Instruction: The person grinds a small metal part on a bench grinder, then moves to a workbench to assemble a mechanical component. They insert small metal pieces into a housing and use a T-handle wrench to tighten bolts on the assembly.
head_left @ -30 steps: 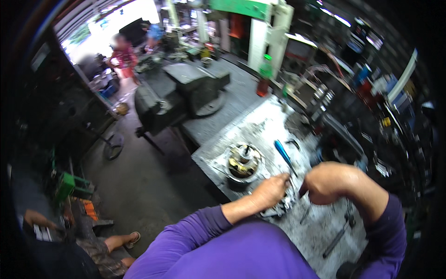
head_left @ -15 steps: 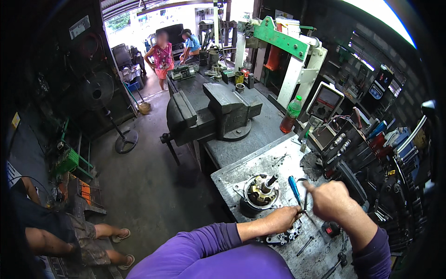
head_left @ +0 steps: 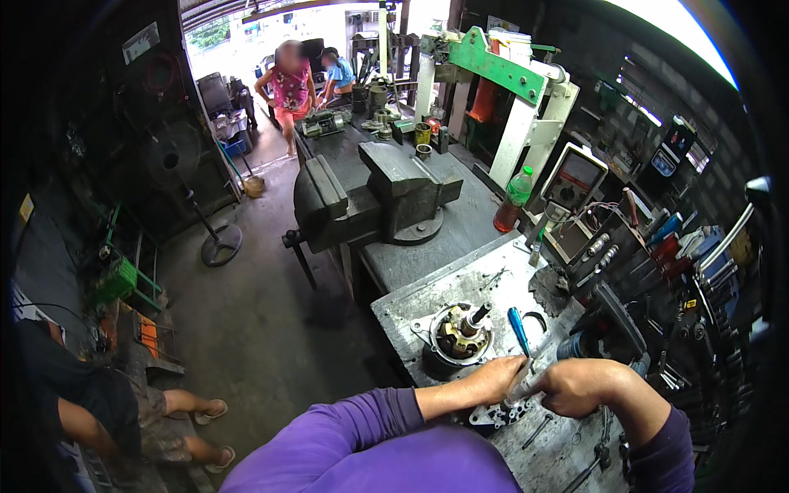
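Note:
My left hand (head_left: 498, 380) is closed, pinching a thin grey piece (head_left: 523, 383) whose kind is blurred. Curled into a loose fist, my right hand (head_left: 585, 386) meets the same piece from the right; its fingertips are partly hidden. Just beyond my hands lies a blue-handled screwdriver (head_left: 518, 327), with a black ring (head_left: 537, 319) beside it. To the left stands a round metal housing (head_left: 426, 329) with gold-coloured inner parts and an upright shaft (head_left: 479, 315). Under my hands a metal cover with holes (head_left: 491, 417) rests on the bench, near a bolt (head_left: 537, 430).
The metal-topped bench (head_left: 411, 302) adjoins a table with a large vise (head_left: 403, 193). A bottle of red liquid (head_left: 514, 199) and a meter (head_left: 571, 185) stand behind. Tools (head_left: 699, 312) crowd the right. One person (head_left: 292, 86) stands at the doorway; another's legs (head_left: 193, 423) show left.
My right hand has come down and left, close against my left hand. My left hand has shifted slightly up. A dark cylinder beside my right wrist is now uncovered. The person in the doorway has come nearer.

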{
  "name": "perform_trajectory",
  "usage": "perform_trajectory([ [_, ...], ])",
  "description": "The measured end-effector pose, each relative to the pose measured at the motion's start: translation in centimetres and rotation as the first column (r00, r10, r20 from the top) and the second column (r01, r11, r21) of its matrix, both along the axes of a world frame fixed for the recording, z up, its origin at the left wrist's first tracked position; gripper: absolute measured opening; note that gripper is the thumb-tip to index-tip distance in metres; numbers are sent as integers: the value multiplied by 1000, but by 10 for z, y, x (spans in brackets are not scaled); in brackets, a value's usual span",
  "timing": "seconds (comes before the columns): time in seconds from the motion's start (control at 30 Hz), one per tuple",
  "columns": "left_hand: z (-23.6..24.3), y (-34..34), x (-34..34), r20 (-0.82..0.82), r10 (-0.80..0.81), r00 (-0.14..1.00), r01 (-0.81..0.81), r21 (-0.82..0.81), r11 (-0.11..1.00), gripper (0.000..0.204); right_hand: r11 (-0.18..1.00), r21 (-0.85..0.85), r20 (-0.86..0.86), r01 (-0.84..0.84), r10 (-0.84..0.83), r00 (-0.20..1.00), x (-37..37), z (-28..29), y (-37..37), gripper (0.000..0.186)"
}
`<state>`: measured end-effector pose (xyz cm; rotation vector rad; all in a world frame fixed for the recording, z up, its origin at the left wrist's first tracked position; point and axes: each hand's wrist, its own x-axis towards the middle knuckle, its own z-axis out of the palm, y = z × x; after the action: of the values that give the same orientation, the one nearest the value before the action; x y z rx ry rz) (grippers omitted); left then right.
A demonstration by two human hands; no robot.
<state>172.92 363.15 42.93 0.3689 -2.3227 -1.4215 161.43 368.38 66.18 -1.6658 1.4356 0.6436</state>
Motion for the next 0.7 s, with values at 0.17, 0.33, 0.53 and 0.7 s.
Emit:
perform_trajectory([
  [0.17,3,-5,1,18,-49,999,50,-48,998,26,932,-319,-712,-172,-116,693,2,-1,-2,25],
  [0.33,6,-6,3,-236,-110,966,105,-34,994,24,991,-125,-105,-46,33,994,-4,-4,-2,43],
  [0.53,1,-3,1,75,8,997,-5,-42,999,28,1000,-20,-622,-17,1,783,-2,1,2,23],
  [0.7,1,-2,2,13,-85,996,86,-63,994,28,889,-453,-339,-65,-104,935,-2,4,-3,37],
])
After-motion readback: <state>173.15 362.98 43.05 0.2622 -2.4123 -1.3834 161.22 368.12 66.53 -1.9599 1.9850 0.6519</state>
